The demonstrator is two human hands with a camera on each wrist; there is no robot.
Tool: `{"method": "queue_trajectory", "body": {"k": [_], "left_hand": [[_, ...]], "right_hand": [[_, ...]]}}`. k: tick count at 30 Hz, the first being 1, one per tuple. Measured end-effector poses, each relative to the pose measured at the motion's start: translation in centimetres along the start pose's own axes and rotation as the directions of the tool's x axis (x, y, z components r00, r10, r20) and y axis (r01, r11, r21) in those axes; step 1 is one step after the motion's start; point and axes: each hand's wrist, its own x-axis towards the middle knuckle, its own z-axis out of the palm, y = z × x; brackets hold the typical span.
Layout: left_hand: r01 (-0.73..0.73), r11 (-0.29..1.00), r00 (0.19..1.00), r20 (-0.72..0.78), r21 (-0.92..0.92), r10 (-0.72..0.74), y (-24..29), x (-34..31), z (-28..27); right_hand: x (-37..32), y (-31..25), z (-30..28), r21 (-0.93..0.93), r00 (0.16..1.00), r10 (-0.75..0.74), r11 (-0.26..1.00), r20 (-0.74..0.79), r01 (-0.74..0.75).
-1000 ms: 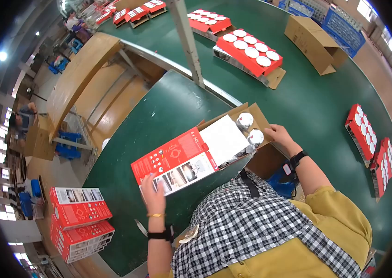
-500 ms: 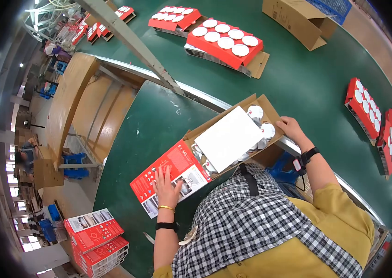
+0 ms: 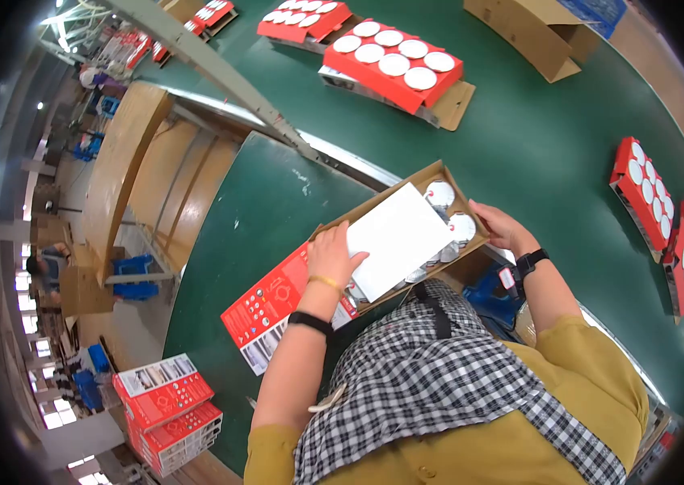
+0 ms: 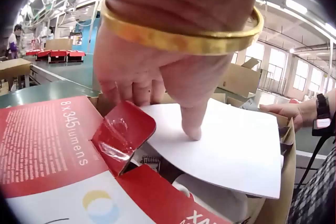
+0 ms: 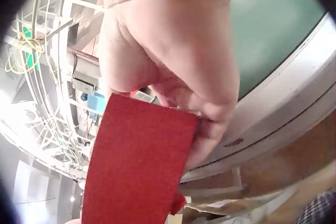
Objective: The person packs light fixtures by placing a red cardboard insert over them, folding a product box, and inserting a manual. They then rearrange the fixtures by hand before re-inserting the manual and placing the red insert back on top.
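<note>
An open cardboard box (image 3: 455, 263) of spotlight bulbs (image 3: 461, 228) lies at a slant on the green table. Over most of the bulbs rests a white sheet (image 3: 400, 238). My left hand (image 3: 330, 257) is at the sheet's left end; in the left wrist view its thumb (image 4: 192, 127) presses the sheet, the other fingers reaching toward the far side. A red-and-white printed cover (image 3: 265, 311) extends from the box's left end. With my right hand (image 3: 499, 228) I grip the box's right end, fingers curled behind a red cardboard panel (image 5: 139, 155) in the right wrist view.
Red cartons with white round tops (image 3: 394, 61) stand across the table, and two more (image 3: 642, 190) at the right. An upright brown carton (image 3: 524, 36) is at the back. Printed boxes (image 3: 168, 408) are stacked at lower left. A metal post (image 3: 212, 73) crosses the upper left.
The box's open part has come farther out of the printed cover, showing more of the sheet. My left hand has moved from the cover onto the sheet's left end. The right hand stays at the box's end.
</note>
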Motion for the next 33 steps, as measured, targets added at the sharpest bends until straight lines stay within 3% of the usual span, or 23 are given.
{"method": "queue_trajectory", "body": {"k": [3, 5, 6, 7, 9, 12, 14, 15, 17, 18, 19, 21, 22, 25, 33], "left_hand": [[0.064, 0.987, 0.992, 0.101, 0.150, -0.080, 0.2, 1.3, -0.5], [0.123, 0.956, 0.990, 0.093, -0.266, -0.101, -1.3, 2.0, -0.2], [0.078, 0.926, 0.997, 0.043, -0.370, -0.067, -2.6, 2.2, -0.2], [0.173, 0.825, 0.983, 0.145, -0.538, -0.112, -3.1, 2.0, -2.1], [0.287, 0.640, 0.958, 0.196, -0.713, -0.211, -3.7, 0.0, -7.2], [0.368, 0.443, 0.926, 0.283, -0.818, -0.248, -10.1, -4.6, -10.5], [0.524, 0.507, 0.851, 0.388, -0.685, -0.354, -15.1, -8.3, -10.3], [0.528, 0.503, 0.848, 0.394, -0.684, -0.355, -16.8, -9.7, -9.6], [0.536, 0.754, 0.840, 0.329, -0.381, -0.431, -19.4, -11.9, -7.8], [0.485, 0.824, 0.872, 0.226, -0.292, -0.434, -19.9, -12.2, -7.2], [0.488, 0.822, 0.871, 0.229, -0.295, -0.435, -20.2, -12.6, -6.4], [0.400, 0.916, 0.911, -0.098, -0.031, -0.402, -19.5, -13.1, -4.9], [0.493, 0.868, 0.863, 0.099, 0.058, -0.496, -18.9, -12.9, -5.1], [0.509, 0.853, 0.849, 0.091, 0.120, -0.520, -18.1, -13.3, -4.7], [0.539, 0.841, 0.837, 0.086, 0.049, -0.541, -17.7, -12.9, -4.0]], "right_hand": [[0.0, 0.2, 1.3, -0.047, 0.999, -0.046, 0.998, 0.017, 0.047], [-0.4, -0.2, 1.7, -0.124, 0.998, -0.049, 0.991, -0.031, 0.045], [0.0, 0.1, 1.2, -0.127, 1.000, -0.026, 0.992, -0.016, 0.024], [0.1, 0.3, 1.2, -0.127, 1.000, -0.021, 0.992, -0.016, 0.019], [0.3, 0.3, 1.4, -0.204, 0.990, -0.066, 0.978, -0.128, 0.038], [-0.2, -0.1, 2.5, -0.167, 0.993, -0.086, 0.983, -0.085, 0.071], [-0.4, -0.3, 2.8, -0.171, 0.994, -0.083, 0.983, -0.070, 0.070], [-0.3, -0.4, 2.8, -0.176, 0.995, -0.084, 0.982, -0.056, 0.073], [0.1, -0.3, 2.6, -0.158, 0.996, -0.083, 0.985, -0.044, 0.075], [-0.2, -0.7, 3.4, -0.152, 0.993, -0.100, 0.984, -0.063, 0.090], [-0.4, -0.9, 3.8, -0.146, 0.990, -0.118, 0.984, -0.081, 0.105], [-0.4, -0.9, 3.8, -0.144, 0.988, -0.129, 0.983, -0.087, 0.115], [-0.3, -1.0, 3.8, -0.141, 0.985, -0.145, 0.981, -0.089, 0.131], [-0.6, -1.6, 3.4, -0.108, 0.972, -0.233, 0.967, -0.005, 0.231], [-1.2, -1.5, 2.4, -0.104, 0.951, -0.292, 0.954, -0.102, 0.282]]}}
